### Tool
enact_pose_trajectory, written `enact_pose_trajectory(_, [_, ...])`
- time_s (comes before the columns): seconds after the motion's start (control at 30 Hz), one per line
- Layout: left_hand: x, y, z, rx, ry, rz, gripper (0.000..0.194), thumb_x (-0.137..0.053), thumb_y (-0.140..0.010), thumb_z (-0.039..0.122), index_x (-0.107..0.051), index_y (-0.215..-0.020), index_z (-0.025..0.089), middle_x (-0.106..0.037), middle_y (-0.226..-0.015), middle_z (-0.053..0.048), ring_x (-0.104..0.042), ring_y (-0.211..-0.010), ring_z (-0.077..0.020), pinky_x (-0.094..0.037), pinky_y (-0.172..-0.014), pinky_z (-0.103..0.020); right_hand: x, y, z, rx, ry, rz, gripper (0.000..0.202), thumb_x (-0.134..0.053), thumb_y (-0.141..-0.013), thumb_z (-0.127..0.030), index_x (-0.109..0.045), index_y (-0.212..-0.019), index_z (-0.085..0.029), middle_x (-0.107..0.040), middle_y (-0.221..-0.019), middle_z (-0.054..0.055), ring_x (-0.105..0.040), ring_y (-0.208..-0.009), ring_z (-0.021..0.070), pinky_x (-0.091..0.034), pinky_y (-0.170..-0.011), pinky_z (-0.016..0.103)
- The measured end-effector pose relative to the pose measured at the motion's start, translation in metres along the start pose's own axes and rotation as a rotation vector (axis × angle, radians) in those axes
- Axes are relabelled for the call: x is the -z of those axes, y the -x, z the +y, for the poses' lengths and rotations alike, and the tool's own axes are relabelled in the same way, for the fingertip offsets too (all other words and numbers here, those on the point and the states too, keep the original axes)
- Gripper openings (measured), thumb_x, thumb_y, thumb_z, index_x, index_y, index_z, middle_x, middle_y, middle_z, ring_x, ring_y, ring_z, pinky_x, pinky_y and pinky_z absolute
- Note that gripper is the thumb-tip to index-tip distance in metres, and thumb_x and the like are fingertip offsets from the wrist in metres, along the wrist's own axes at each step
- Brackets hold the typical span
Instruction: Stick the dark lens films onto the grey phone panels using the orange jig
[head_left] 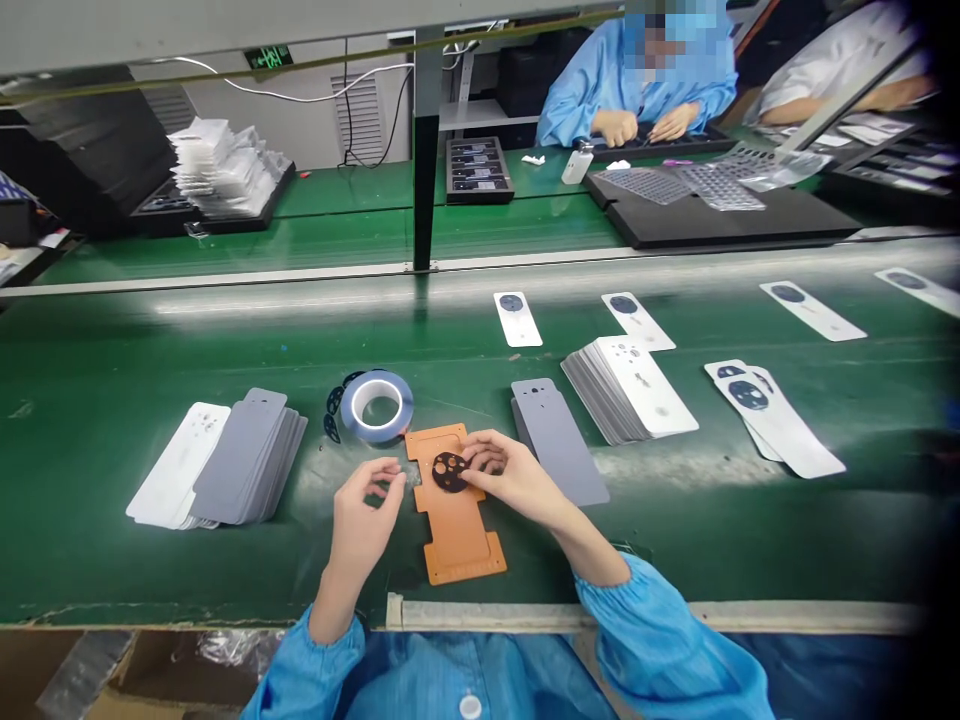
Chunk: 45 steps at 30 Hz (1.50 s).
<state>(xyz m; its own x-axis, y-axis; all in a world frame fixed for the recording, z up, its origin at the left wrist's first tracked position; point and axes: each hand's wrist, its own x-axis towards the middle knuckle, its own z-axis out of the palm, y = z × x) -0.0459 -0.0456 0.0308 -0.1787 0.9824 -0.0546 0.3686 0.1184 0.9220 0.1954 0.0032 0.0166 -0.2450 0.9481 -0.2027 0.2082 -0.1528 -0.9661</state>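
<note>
My right hand point(510, 475) pinches the edge of a black round sticker with several holes point(450, 485). It holds the sticker over the upper part of an orange fixture plate point(456, 535). To the left of the plate is my left hand point(367, 505), its thumb and forefinger drawn together; whether something small sits between them I cannot make out. A roll of blue tape point(409, 405) lies just behind the hands, with several black cut-out pieces point(333, 412) along its left side. Right of the plate lie grey phone-shaped panels point(562, 445), partly behind my right hand.
Stacked grey panels point(251, 460) and white panels point(176, 470) lie left. A fanned white stack point(637, 390) and white panels with black circles point(795, 430) lie right; more are spaced along the green surface behind. A co-worker point(637, 90) sits opposite, beyond a dark upright post point(426, 150).
</note>
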Motion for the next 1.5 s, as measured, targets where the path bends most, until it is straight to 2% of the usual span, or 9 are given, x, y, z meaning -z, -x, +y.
enact_pose_trajectory(0.07, [-0.011, -0.009, -0.006, 0.075, 0.015, -0.072, 0.023, -0.07, -0.084, 0.038, -0.071, -0.093, 0.017, -0.074, -0.085, -0.007, -0.07, -0.075, -0.0181, -0.054, -0.066, -0.027, 0.006, -0.007, -0.002, 0.028, 0.117, -0.056, 0.043, -0.081, -0.075, -0.033, -0.067, -0.113, -0.019, -0.073, -0.099, 0.006, -0.068, -0.082, 0.0178, -0.056, -0.076, 0.033])
enact_pose_trajectory(0.17, [-0.021, -0.021, -0.013, 0.121, 0.003, -0.138, 0.023, -0.072, -0.081, 0.039, -0.067, -0.083, 0.017, -0.071, -0.076, -0.004, -0.066, -0.066, -0.0152, -0.053, -0.065, -0.026, 0.014, -0.021, -0.009, 0.047, 0.265, -0.141, 0.033, -0.081, -0.075, -0.033, -0.069, -0.103, -0.02, -0.073, -0.092, 0.003, -0.069, -0.083, 0.0184, -0.055, -0.075, 0.032])
enact_pose_trajectory(0.33, [-0.029, -0.031, -0.017, 0.112, -0.004, -0.143, 0.024, -0.073, -0.08, 0.039, -0.064, -0.077, 0.017, -0.068, -0.07, -0.002, -0.063, -0.062, -0.0134, -0.049, -0.06, -0.024, 0.014, -0.041, -0.021, 0.028, 0.427, -0.168, 0.017, -0.08, -0.075, -0.03, -0.068, -0.084, -0.021, -0.073, -0.077, 0.001, -0.069, -0.072, 0.0179, -0.051, -0.065, 0.028])
enact_pose_trajectory(0.53, [-0.033, -0.034, -0.019, 0.115, -0.018, -0.142, 0.023, -0.072, -0.081, 0.038, -0.062, -0.075, 0.018, -0.067, -0.068, -0.001, -0.062, -0.059, -0.0129, -0.046, -0.057, -0.022, 0.014, -0.049, -0.023, 0.032, 0.487, -0.198, 0.014, -0.079, -0.075, -0.027, -0.067, -0.077, -0.022, -0.073, -0.072, -0.001, -0.069, -0.067, 0.0166, -0.048, -0.062, 0.026])
enact_pose_trajectory(0.8, [-0.036, -0.035, -0.021, 0.122, -0.04, -0.132, 0.03, -0.073, -0.08, 0.045, -0.062, -0.073, 0.019, -0.067, -0.067, -0.001, -0.061, -0.058, -0.0132, -0.045, -0.057, -0.023, 0.014, -0.05, -0.024, 0.03, 0.501, -0.182, 0.013, -0.077, -0.077, -0.027, -0.066, -0.074, -0.022, -0.074, -0.072, -0.002, -0.068, -0.066, 0.0158, -0.046, -0.059, 0.025])
enact_pose_trajectory(1.0, [-0.035, -0.034, -0.014, 0.075, -0.164, -0.128, 0.026, -0.071, -0.08, 0.039, -0.057, -0.067, 0.021, -0.063, -0.059, 0.002, -0.059, -0.054, -0.0126, -0.041, -0.055, -0.023, 0.012, -0.048, -0.023, 0.017, 0.51, -0.158, 0.014, -0.077, -0.076, -0.025, -0.064, -0.074, -0.022, -0.071, -0.071, -0.003, -0.065, -0.066, 0.0145, -0.044, -0.06, 0.024])
enact_pose_trajectory(1.23, [-0.033, -0.034, -0.01, 0.029, -0.253, -0.146, 0.025, -0.068, -0.081, 0.035, -0.054, -0.065, 0.022, -0.059, -0.054, 0.004, -0.056, -0.051, -0.0123, -0.038, -0.055, -0.023, 0.018, -0.047, -0.004, -0.055, 0.324, -0.146, 0.029, -0.084, -0.071, -0.041, -0.064, -0.073, -0.019, -0.069, -0.068, -0.001, -0.062, -0.064, 0.0146, -0.045, -0.058, 0.025])
enact_pose_trajectory(1.4, [-0.033, -0.034, -0.007, 0.035, -0.273, -0.151, 0.023, -0.068, -0.08, 0.033, -0.054, -0.065, 0.022, -0.058, -0.055, 0.004, -0.056, -0.052, -0.0122, -0.037, -0.056, -0.023, 0.023, -0.047, -0.003, -0.129, 0.128, -0.186, 0.026, -0.081, -0.075, -0.039, -0.065, -0.075, -0.018, -0.072, -0.067, 0.002, -0.065, -0.061, 0.0149, -0.05, -0.06, 0.026])
enact_pose_trajectory(1.5, [-0.033, -0.034, -0.007, 0.018, -0.278, -0.146, 0.024, -0.068, -0.08, 0.032, -0.053, -0.065, 0.022, -0.058, -0.055, 0.004, -0.055, -0.052, -0.0117, -0.037, -0.056, -0.023, 0.021, -0.046, -0.006, -0.109, 0.179, -0.14, 0.024, -0.079, -0.076, -0.037, -0.065, -0.075, -0.018, -0.072, -0.067, 0.002, -0.067, -0.063, 0.0155, -0.051, -0.061, 0.026])
